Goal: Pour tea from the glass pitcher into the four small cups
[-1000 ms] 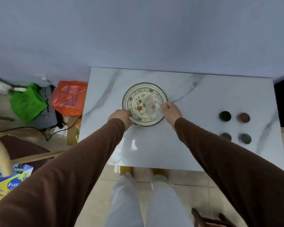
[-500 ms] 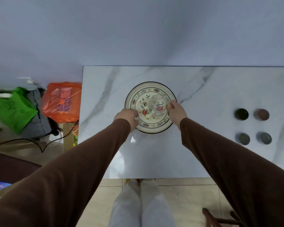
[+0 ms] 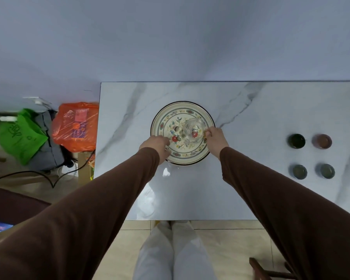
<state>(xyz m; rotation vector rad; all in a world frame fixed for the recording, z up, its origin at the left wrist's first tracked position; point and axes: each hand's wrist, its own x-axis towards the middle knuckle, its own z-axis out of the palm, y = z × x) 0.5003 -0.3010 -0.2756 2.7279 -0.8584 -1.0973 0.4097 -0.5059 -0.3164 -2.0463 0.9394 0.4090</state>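
Observation:
A clear glass pitcher (image 3: 191,131) stands right of centre on a round floral plate (image 3: 170,120) in the middle of the marble table. My right hand (image 3: 215,137) is at the pitcher's right side, fingers pinched on its handle. My left hand (image 3: 156,145) lies over the plate's front-left rim with its fingers curled on the edge. Four small cups stand in a square at the right: a dark green cup (image 3: 296,141), a brown cup (image 3: 322,141), a grey cup (image 3: 300,171) and a grey-blue cup (image 3: 327,170). What the cups and the pitcher hold is hard to tell.
The white marble table (image 3: 251,195) ends at a near edge above my legs, and a plain wall rises behind it. On the floor to the left lie an orange bag (image 3: 75,126), a green bag (image 3: 20,134) and a black cable (image 3: 28,174). A wooden chair part (image 3: 261,269) shows at bottom right.
The view has shifted so that the cups sit further right. My right hand went from the plate's rim to the pitcher's handle. My left hand crept slightly onto the plate.

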